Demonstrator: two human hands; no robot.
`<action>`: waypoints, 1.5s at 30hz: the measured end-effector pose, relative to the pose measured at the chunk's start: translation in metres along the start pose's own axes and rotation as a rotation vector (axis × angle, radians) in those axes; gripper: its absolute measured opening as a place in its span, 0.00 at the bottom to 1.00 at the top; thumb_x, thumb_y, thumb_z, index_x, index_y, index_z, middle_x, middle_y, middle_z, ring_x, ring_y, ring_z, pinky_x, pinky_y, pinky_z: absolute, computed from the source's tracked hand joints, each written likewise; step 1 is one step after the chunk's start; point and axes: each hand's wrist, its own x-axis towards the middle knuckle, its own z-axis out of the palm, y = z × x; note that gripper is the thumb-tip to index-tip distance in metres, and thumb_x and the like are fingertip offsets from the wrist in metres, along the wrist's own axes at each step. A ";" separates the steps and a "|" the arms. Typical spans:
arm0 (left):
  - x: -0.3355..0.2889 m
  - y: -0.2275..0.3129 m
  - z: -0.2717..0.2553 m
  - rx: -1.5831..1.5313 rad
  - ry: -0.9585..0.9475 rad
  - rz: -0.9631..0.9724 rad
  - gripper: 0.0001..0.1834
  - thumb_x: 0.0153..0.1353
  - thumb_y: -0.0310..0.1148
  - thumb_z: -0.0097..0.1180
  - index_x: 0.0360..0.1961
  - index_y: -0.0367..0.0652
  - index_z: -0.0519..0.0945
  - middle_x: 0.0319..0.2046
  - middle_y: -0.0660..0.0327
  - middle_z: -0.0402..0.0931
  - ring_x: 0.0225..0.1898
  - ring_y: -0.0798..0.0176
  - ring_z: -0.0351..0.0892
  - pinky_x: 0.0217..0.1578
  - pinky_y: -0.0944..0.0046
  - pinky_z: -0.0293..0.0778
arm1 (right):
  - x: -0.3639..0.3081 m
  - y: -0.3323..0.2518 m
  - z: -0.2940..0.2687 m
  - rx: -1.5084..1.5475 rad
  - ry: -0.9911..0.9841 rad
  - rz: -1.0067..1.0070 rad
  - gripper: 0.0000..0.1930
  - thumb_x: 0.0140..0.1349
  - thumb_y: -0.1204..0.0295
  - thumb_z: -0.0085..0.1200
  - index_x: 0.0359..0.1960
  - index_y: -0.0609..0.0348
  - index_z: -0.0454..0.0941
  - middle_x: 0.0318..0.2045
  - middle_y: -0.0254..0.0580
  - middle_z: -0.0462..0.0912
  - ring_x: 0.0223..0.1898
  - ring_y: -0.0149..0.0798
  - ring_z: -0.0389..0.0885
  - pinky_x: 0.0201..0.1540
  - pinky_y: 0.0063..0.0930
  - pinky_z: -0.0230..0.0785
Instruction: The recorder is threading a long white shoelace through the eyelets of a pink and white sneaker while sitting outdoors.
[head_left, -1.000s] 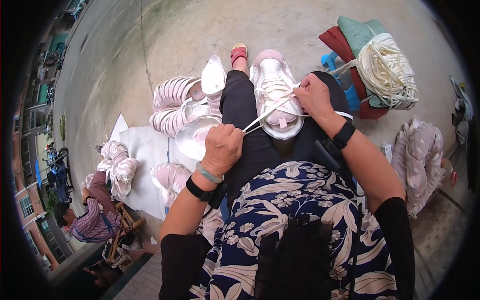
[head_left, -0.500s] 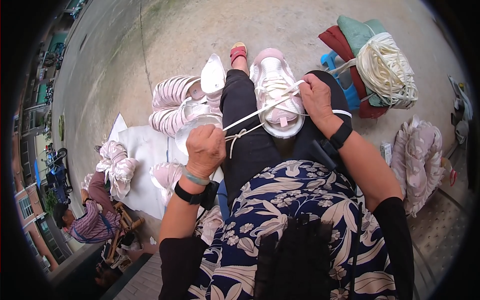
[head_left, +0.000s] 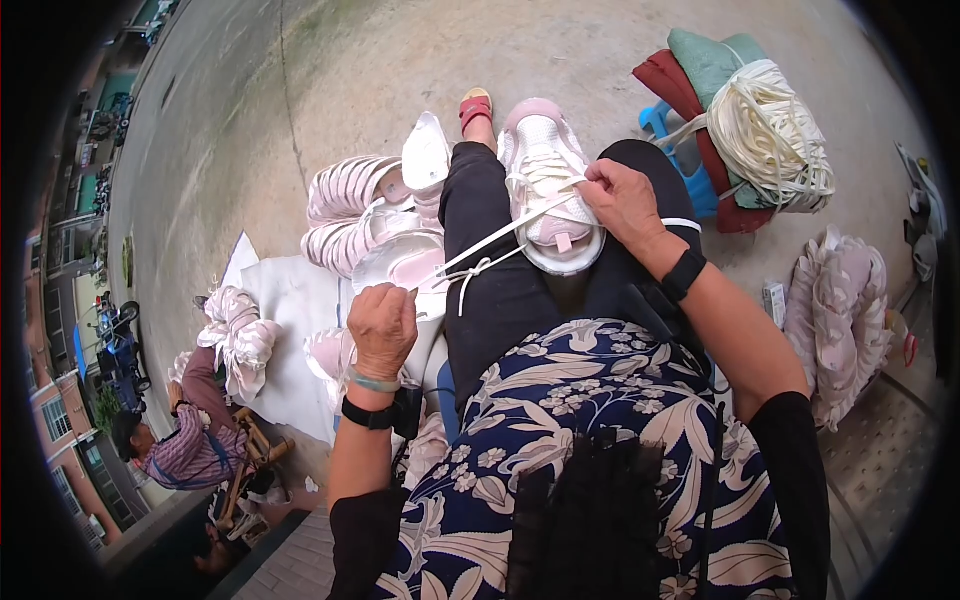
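Since the earlier frame I see the left hand (head_left: 382,325) drawn back toward the body, pulling the white lace (head_left: 497,240) out longer and taut. The lace runs from the pink-and-white shoe (head_left: 548,190), which rests on the knee at the 12 o'clock position of the lap, down toward 8 o'clock into the left hand. That hand is closed in a fist, pinching the lace ends. The right hand (head_left: 625,205) sits at the shoe's 3 o'clock side, fingers pressed together on the lace at the eyelets. At 9 o'clock of the shoe lies a pile of pink shoes (head_left: 365,205) on the ground. At 2 o'clock a bundle of white laces (head_left: 775,140) rests on a stack of cushions (head_left: 700,60). A seated person (head_left: 185,450) works at 8 o'clock, well apart.
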 end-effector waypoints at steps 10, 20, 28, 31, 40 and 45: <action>-0.001 -0.024 -0.009 -0.534 -0.163 -0.245 0.04 0.55 0.26 0.56 0.29 0.36 0.77 0.26 0.62 0.77 0.29 0.69 0.73 0.33 0.70 0.69 | -0.028 -0.009 -0.046 -0.017 -0.325 -0.158 0.11 0.51 0.68 0.55 0.34 0.59 0.75 0.25 0.45 0.76 0.26 0.47 0.76 0.30 0.36 0.68; -0.008 -0.059 -0.019 -0.370 -0.242 -0.387 0.05 0.56 0.29 0.56 0.29 0.37 0.79 0.16 0.54 0.73 0.17 0.61 0.72 0.23 0.66 0.68 | -0.038 0.006 -0.120 -0.442 -0.086 -0.534 0.03 0.55 0.73 0.53 0.30 0.56 0.72 0.23 0.44 0.73 0.27 0.50 0.75 0.27 0.39 0.66; 0.008 -0.067 -0.053 -0.344 -0.070 -0.359 0.05 0.57 0.28 0.55 0.31 0.36 0.77 0.16 0.60 0.71 0.19 0.69 0.68 0.23 0.68 0.66 | -0.048 0.042 -0.139 -0.419 -0.084 -0.439 0.03 0.57 0.74 0.51 0.31 0.58 0.71 0.24 0.47 0.73 0.29 0.51 0.75 0.30 0.38 0.66; 0.024 -0.051 -0.074 -0.386 -0.054 -0.399 0.06 0.59 0.28 0.54 0.31 0.35 0.77 0.17 0.65 0.70 0.21 0.73 0.66 0.24 0.71 0.65 | -0.047 0.045 -0.135 -0.391 -0.070 -0.403 0.03 0.57 0.74 0.50 0.32 0.58 0.71 0.25 0.48 0.74 0.30 0.52 0.75 0.31 0.39 0.66; 0.025 -0.033 -0.103 -0.332 -0.011 -0.311 0.08 0.62 0.29 0.52 0.30 0.35 0.77 0.21 0.65 0.74 0.23 0.74 0.70 0.26 0.74 0.65 | -0.040 0.051 -0.133 -0.496 0.049 -0.376 0.05 0.55 0.77 0.49 0.34 0.58 0.72 0.30 0.47 0.76 0.34 0.51 0.75 0.35 0.38 0.67; 0.046 0.024 -0.144 -0.776 -0.176 -0.222 0.07 0.57 0.26 0.53 0.26 0.33 0.77 0.21 0.61 0.76 0.23 0.70 0.71 0.25 0.72 0.65 | -0.030 0.027 -0.111 -0.464 0.091 -0.617 0.13 0.48 0.80 0.52 0.38 0.57 0.75 0.37 0.43 0.77 0.41 0.46 0.74 0.45 0.37 0.66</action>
